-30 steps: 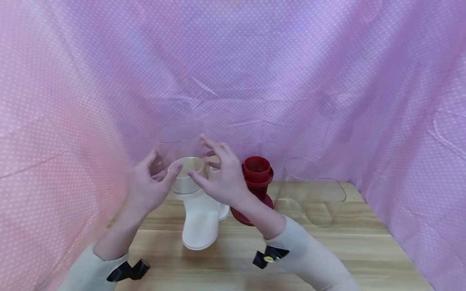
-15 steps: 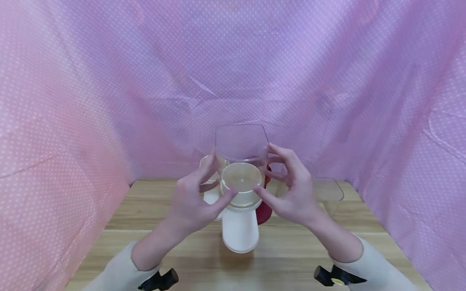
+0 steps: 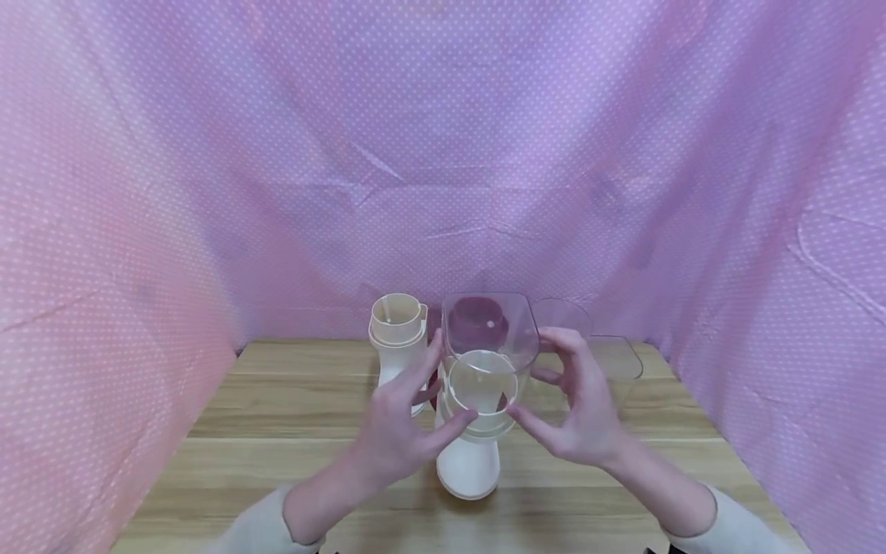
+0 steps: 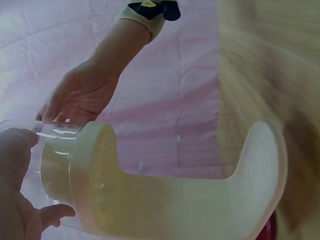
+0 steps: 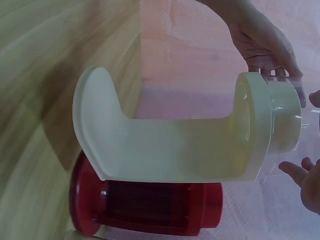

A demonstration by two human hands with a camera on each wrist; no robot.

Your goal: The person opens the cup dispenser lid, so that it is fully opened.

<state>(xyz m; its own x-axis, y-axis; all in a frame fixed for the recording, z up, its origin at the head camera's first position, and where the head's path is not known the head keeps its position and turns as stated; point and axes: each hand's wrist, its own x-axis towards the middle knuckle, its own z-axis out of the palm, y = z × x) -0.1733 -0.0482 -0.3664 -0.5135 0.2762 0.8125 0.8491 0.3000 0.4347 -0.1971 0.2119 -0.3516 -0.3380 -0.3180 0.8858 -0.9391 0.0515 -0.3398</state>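
Observation:
A clear plastic container [image 3: 521,327] with a rounded-square open top stands between my two hands. Its lower end surrounds the round cream collar of a C-shaped cream stand [image 3: 469,468], as the left wrist view also shows. My left hand [image 3: 396,432] grips the container's left side, thumb toward the front and fingers farther back. On the opposite side my right hand [image 3: 583,408] holds it the same way, thumb near the collar. In the right wrist view the stand's foot [image 5: 95,120] is close to the wooden table.
Behind the held container is a red stand [image 5: 212,205] of similar shape. A second cream stand [image 3: 399,332] stands to its left. Farther right are a round clear container [image 3: 564,308] and another clear container [image 3: 619,358]. Pink dotted cloth [image 3: 443,154] encloses the wooden table [image 3: 298,400].
Both hands have carried the clear container and cream stand rightward, from the left of the second cream stand to in front of the red stand, and then somewhat lower in view.

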